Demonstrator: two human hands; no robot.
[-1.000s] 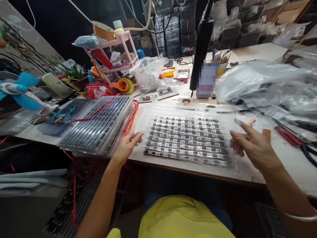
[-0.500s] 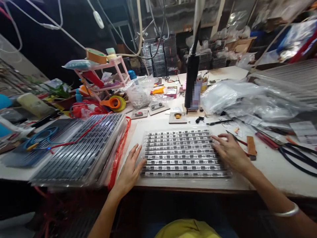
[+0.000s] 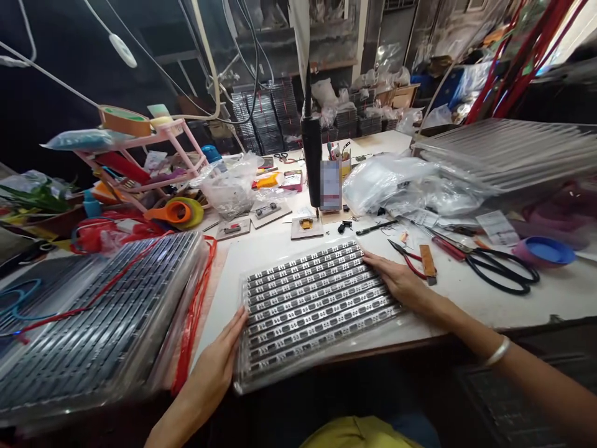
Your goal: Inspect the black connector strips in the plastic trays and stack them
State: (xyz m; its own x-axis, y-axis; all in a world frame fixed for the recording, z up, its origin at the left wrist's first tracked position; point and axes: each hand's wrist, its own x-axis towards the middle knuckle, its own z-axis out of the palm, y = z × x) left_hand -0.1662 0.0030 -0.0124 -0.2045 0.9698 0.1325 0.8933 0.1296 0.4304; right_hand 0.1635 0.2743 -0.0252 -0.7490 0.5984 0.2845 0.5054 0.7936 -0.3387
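Observation:
A clear plastic tray [image 3: 308,305] with rows of small metal parts lies tilted between my hands, its near left corner jutting past the table edge. My left hand [image 3: 224,348] grips its left side, with the thumb hidden. On the far right side, my right hand [image 3: 396,280] holds the tray's edge, fingers along the rim. Left of it lies a stack of similar filled trays [image 3: 107,311] with red tie string [image 3: 198,311] at its side. Beyond the tray, a black electric screwdriver [image 3: 312,162] hangs above a small fixture block [image 3: 306,228].
Pliers [image 3: 410,258], large black-handled scissors [image 3: 501,267] and a blue-purple bowl [image 3: 545,251] lie to the right. Clear plastic bags [image 3: 401,186] are heaped behind. A pink rack [image 3: 140,158] and an orange tape roll [image 3: 177,216] stand at the left. Cables hang overhead.
The tray has been turned and drawn toward me, past the table edge. My hands have closed on its sides, where they lay looser before. The view has swung right.

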